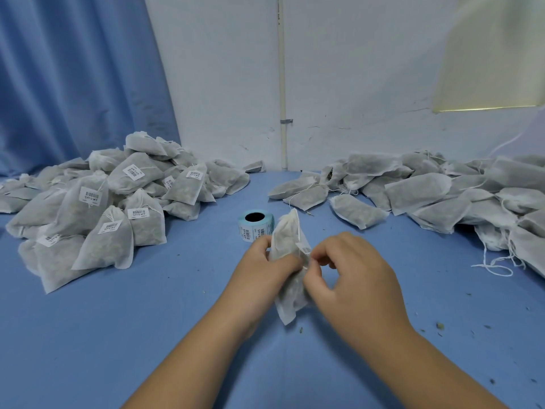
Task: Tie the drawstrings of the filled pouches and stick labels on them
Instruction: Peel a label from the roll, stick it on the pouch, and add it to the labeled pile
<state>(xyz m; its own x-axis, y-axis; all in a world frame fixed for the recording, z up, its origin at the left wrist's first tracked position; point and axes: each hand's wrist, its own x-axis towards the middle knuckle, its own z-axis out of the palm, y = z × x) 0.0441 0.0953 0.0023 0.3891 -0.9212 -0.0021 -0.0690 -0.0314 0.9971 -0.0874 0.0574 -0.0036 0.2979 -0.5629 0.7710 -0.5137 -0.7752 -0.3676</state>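
Between the two hands, low over the middle of the blue table [118,335], a filled pouch [287,240] is being held nearly upright. Its long axis is running almost straight away from the person, with the gathered neck at the far, upper end and a bottom corner pointing back toward the wrists. The left hand [265,261] is gripping the pouch's left edge, fingers curled round it. The right hand [354,267] is pinching at a small barcode label [303,248] lying on the pouch's right face, so this hand is the nearer one for pressing the label flat. Just behind the pouch, the label roll [255,225] is standing on its end. To the left, the labelled pile [97,208] is waiting, likely the destination; the unlabelled pile [427,190] is lying to the right.
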